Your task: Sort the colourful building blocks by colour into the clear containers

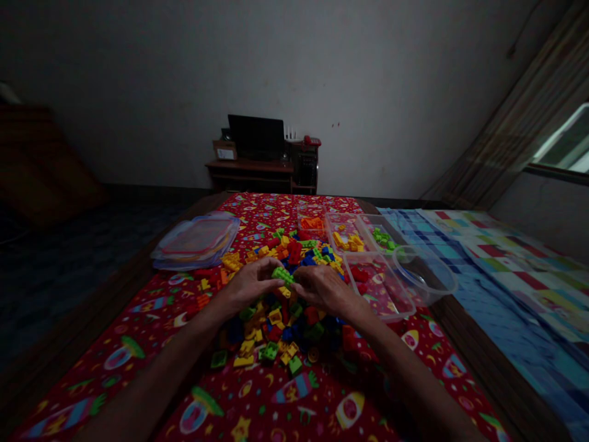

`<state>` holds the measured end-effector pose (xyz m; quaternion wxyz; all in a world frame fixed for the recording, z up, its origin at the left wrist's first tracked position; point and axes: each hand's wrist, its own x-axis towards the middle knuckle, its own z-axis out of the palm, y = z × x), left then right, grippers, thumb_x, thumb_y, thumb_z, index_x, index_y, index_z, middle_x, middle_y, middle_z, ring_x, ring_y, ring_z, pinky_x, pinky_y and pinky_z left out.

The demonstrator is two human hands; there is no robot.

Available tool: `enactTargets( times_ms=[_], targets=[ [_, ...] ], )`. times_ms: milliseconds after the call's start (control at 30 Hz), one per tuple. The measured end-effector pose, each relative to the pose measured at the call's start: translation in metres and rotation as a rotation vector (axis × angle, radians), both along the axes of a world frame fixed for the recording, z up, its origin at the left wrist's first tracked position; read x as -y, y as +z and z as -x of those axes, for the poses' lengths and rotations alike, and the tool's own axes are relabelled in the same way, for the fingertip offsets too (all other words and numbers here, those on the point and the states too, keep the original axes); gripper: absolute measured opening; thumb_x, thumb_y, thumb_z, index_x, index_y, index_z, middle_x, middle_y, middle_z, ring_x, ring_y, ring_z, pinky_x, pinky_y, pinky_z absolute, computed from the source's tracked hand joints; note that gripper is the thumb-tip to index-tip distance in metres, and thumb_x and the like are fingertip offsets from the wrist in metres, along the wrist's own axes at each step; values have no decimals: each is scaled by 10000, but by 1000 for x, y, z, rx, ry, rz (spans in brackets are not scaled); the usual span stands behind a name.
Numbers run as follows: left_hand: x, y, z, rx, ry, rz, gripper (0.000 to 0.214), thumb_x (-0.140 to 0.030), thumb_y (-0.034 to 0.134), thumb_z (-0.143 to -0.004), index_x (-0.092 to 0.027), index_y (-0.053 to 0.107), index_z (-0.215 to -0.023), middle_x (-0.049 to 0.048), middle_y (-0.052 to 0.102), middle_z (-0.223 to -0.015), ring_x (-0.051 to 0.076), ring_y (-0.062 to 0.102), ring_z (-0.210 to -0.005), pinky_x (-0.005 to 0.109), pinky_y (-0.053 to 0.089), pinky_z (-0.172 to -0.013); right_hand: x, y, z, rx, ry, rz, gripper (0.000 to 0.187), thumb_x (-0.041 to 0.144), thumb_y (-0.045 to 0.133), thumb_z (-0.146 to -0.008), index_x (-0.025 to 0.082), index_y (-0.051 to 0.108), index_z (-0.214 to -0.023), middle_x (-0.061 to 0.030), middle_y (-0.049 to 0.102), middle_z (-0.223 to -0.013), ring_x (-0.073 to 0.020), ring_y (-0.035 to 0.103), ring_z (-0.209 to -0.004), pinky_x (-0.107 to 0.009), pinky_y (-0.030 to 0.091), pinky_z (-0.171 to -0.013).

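Both hands meet above a heap of toy building bricks [276, 319] in yellow, green, red, blue and orange. Between the fingers of my left hand [251, 282] is a light green toy brick [282, 276], gripped at its left end. My right hand [322, 285] has its fingers closed at the right end of the same brick. A small yellow brick [286, 293] shows just below it; whether it is joined to the green one I cannot tell. Loose bricks lie under and around both hands.
Clear plastic boxes on the right hold sorted bricks: orange [311, 224], yellow [352, 241], green [383, 239] and red [361, 279]. A round clear tub [442, 282] stands beside them. Stacked plastic lids [197, 242] lie at left. Red patterned cloth [239, 405] covers the table; a bed [506, 294] adjoins right.
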<state>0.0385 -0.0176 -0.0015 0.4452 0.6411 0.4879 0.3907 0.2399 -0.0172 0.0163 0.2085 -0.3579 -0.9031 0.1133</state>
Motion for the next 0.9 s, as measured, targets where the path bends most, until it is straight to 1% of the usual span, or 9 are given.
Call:
enactTargets(
  times_ms=[100,200,300,367,400,533,667,800,900],
  targets=[
    [0,2,11,-130,-34,-57,379,-427,667,-659,-172,600,-931,20,676,-884,202,645,-816,326,514,-770,-1,-3,-2,-16,13,-17,159,269,542,-866,159,564,-753,35,482,-606,-67,360,-535,-224,212,-540],
    [0,7,34,-382,-109,-76,416,-455,623,-708,-203,615,-1040,30,691,-1001,219,643,-909,317,502,-807,-4,-4,-6,-23,-2,-39,180,271,509,-886,159,559,-754,31,481,-618,-74,363,-554,-231,220,-552],
    [2,12,53,-708,-141,-20,378,-449,582,-727,-202,639,-1007,34,706,-911,220,651,-810,297,496,-706,-10,-2,-10,-20,-54,-42,215,284,490,-896,163,556,-731,24,478,-617,-82,369,-560,-241,217,-552],
    [5,12,55,-858,-173,-14,326,-412,566,-728,-198,647,-961,31,698,-850,210,641,-750,281,476,-661,-13,0,-13,-22,-100,-33,228,290,478,-902,167,553,-726,16,492,-622,-87,379,-560,-247,218,-550],
    [7,11,54,-900,-190,-25,307,-388,563,-726,-201,646,-955,32,693,-859,207,636,-759,275,470,-664,-14,1,-14,-24,-126,-28,232,290,474,-903,169,552,-722,12,499,-623,-89,382,-557,-249,219,-548],
    [10,0,46,-974,-206,-92,311,-284,546,-728,-209,625,-1020,53,667,-1001,218,614,-900,277,460,-750,-17,5,-20,-32,-197,-26,240,296,481,-907,167,562,-722,-1,532,-630,-97,420,-563,-246,241,-554],
    [7,-7,47,-1002,-219,-139,331,-224,506,-751,-203,609,-1065,72,652,-1035,231,602,-945,303,456,-789,-22,3,-26,-47,-211,-42,233,287,491,-907,154,588,-742,-19,581,-668,-102,464,-593,-237,270,-576],
    [7,-2,48,-960,-186,-179,316,-292,480,-812,-211,601,-1092,71,656,-1050,226,610,-951,313,460,-811,-26,2,-31,-45,-219,-60,245,290,478,-906,151,603,-747,-18,589,-665,-98,454,-573,-237,262,-559],
    [7,2,45,-929,-129,-251,330,-312,442,-841,-212,597,-1115,76,658,-1081,221,614,-968,312,464,-835,-26,8,-35,-35,-252,-79,271,308,475,-906,154,609,-728,-6,562,-618,-96,431,-544,-242,242,-537]
  ],
)
